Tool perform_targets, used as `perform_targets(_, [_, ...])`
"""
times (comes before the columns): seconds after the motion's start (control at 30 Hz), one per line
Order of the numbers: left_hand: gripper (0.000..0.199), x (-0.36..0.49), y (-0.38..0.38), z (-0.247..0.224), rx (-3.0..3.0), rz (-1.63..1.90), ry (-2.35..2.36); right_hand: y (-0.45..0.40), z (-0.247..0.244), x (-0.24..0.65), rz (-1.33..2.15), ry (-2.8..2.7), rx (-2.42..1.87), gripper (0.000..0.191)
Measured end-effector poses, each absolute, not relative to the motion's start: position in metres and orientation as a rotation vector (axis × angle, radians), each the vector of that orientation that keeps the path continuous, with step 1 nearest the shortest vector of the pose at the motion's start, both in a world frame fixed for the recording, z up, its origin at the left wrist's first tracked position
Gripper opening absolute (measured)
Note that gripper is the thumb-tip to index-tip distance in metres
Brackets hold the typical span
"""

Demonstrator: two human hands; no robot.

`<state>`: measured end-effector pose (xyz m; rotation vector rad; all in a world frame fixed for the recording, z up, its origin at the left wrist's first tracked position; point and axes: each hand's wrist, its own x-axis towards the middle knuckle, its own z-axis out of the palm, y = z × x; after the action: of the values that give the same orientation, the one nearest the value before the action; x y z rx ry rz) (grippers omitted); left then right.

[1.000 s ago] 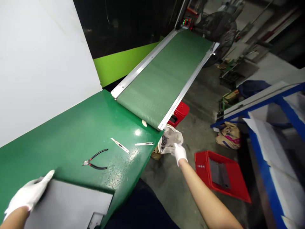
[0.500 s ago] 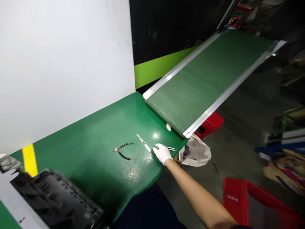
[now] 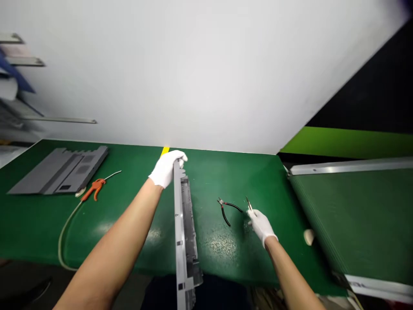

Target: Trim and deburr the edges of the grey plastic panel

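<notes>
My left hand (image 3: 167, 168), in a white glove, is closed round the far end of a long grey plastic housing (image 3: 179, 224). The housing stands on its edge, its hollow ribbed inside turned to the right, its near end cut off by the frame. In my right hand (image 3: 262, 224), also gloved, is a slim utility knife (image 3: 248, 203), its tip pointing away from me; most of its handle is hidden by the fingers. Just left of that hand lie side cutters (image 3: 227, 208) with black handles spread apart, flat on the green table (image 3: 129, 211).
Another grey plastic panel (image 3: 69, 170) lies at the table's far left, with an orange air gun (image 3: 96, 186) and its hose beside it. A green conveyor belt (image 3: 361, 224) adjoins on the right, a small whitish piece (image 3: 309, 237) near its edge. A white wall (image 3: 206, 77) rises behind.
My view has swung left. The right hand has picked up a utility knife from the table. My left hand, out of view before, now grips the grey housing, which stands on edge.
</notes>
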<state>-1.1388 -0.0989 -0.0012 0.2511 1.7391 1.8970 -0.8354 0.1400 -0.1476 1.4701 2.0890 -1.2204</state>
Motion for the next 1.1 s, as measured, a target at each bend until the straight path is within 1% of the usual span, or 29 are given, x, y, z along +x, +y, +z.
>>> perform_targets(0.07, [0.026, -1.139, -0.101, -0.004, 0.268, 1.905, 1.742, 0.111, -0.093, -0.842, -1.573, 2.107, 1.260, 0.060])
perform_targets(0.1, [0.025, -1.138, -0.102, -0.005, 0.258, 1.905, 1.732, 0.094, -0.062, -0.845, -1.655, 2.143, 1.046, 0.067])
perform_targets(0.13, [0.023, -1.137, -0.102, -0.005, 0.244, 1.904, 1.721, 0.076, -0.031, -0.847, -1.667, 2.153, 0.881, 0.067])
perform_targets(0.2, [0.021, -1.135, -0.101, -0.005, 0.228, 1.916, 1.693, 0.043, 0.026, -0.852, -1.562, 2.230, 0.642, 0.061])
perform_targets(0.23, [0.021, -1.134, -0.101, -0.005, 0.228, 1.925, 1.685, 0.029, 0.048, -0.855, -1.477, 2.276, 0.502, 0.061])
perform_targets(0.33, [0.022, -1.135, -0.100, -0.007, 0.235, 1.945, 1.688, 0.000, 0.088, -0.861, -1.249, 2.323, 0.226, 0.069])
perform_targets(0.47, [0.023, -1.136, -0.102, -0.009, 0.269, 1.960, 1.690, -0.019, 0.097, -0.866, -0.947, 2.449, 0.210, 0.077])
perform_targets(0.6, [0.024, -1.137, -0.104, -0.014, 0.338, 1.978, 1.719, -0.028, 0.096, -0.869, -0.780, 2.643, 0.241, 0.081])
perform_targets(0.83, [0.022, -1.138, -0.106, -0.020, 0.413, 2.034, 1.718, -0.031, 0.098, -0.868, -0.691, 2.734, 0.098, 0.077])
perform_targets(1.1, [0.023, -1.137, -0.106, -0.021, 0.372, 2.044, 1.634, -0.032, 0.097, -0.866, -0.669, 2.652, 0.088, 0.080])
